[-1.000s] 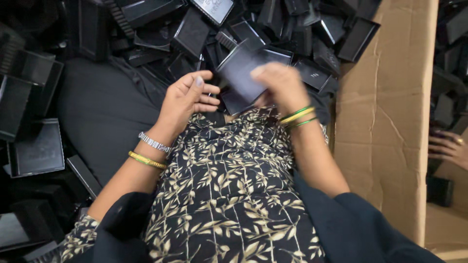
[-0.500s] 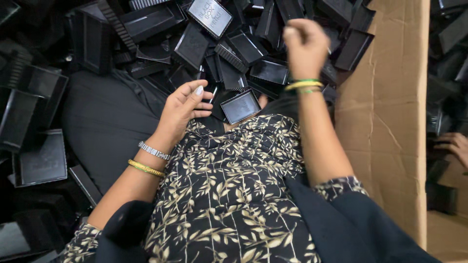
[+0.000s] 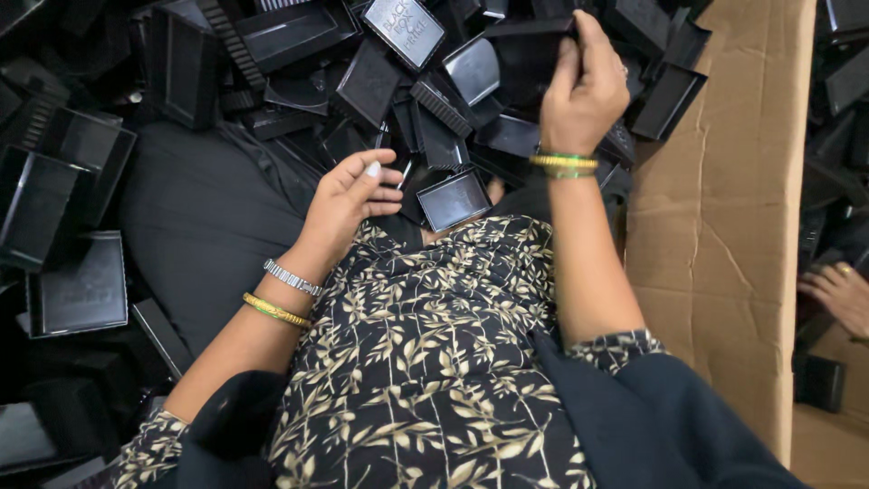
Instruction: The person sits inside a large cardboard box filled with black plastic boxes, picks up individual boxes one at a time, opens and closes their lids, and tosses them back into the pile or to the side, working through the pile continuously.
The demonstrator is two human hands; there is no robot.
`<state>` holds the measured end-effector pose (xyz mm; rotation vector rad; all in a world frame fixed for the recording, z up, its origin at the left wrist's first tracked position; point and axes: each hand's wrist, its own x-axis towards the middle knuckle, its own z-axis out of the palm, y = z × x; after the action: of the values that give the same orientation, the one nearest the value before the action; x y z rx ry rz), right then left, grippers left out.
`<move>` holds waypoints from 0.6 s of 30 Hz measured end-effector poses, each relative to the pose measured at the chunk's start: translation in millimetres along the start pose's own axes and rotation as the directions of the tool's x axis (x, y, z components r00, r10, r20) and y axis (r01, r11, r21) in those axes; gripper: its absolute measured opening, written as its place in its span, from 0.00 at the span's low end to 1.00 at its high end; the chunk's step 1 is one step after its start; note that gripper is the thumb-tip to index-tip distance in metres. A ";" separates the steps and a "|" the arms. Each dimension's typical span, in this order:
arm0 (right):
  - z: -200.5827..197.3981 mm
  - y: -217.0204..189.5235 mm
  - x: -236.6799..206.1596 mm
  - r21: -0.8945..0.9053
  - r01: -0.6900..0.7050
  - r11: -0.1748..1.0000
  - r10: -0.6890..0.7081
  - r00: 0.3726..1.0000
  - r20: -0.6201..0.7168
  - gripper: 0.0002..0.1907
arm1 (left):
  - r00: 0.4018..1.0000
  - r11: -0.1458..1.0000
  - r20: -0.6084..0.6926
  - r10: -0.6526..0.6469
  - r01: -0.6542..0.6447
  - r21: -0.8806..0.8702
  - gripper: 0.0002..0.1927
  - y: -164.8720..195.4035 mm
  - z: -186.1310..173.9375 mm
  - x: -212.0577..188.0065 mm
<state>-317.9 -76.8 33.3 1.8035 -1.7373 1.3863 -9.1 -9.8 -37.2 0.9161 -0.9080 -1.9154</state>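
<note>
My right hand [image 3: 587,86] is raised over the pile and grips a black plastic tray [image 3: 529,59] by its edge. My left hand [image 3: 348,197] rests low by my lap, fingers curled around the left end of a small black box lid with a grey face [image 3: 453,199]. Both wrists carry bangles. A heap of black plastic trays and lids [image 3: 362,81] fills the area in front of me. My patterned dress covers the lower middle of the view.
A tall brown cardboard sheet [image 3: 724,226] stands at the right. Beyond it another person's hand [image 3: 837,292] rests near more black boxes. Black trays [image 3: 81,290] lie stacked at the left beside my dark-clad leg [image 3: 208,235].
My right hand left the lid at my lap, rose up and away to the pile, and took hold of a black tray. My left hand stayed by the lid.
</note>
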 end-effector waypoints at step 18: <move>-25.0 -39.7 -49.6 -0.220 0.091 0.971 0.064 0.790 0.610 0.17 | 0.967 0.957 0.134 -0.219 0.239 -0.162 0.38 15.3 4.6 -10.4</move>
<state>-284.5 -18.0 23.9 2.2690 -2.0615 0.5451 -3.3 -5.9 -19.5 0.8411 -0.7056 -2.2279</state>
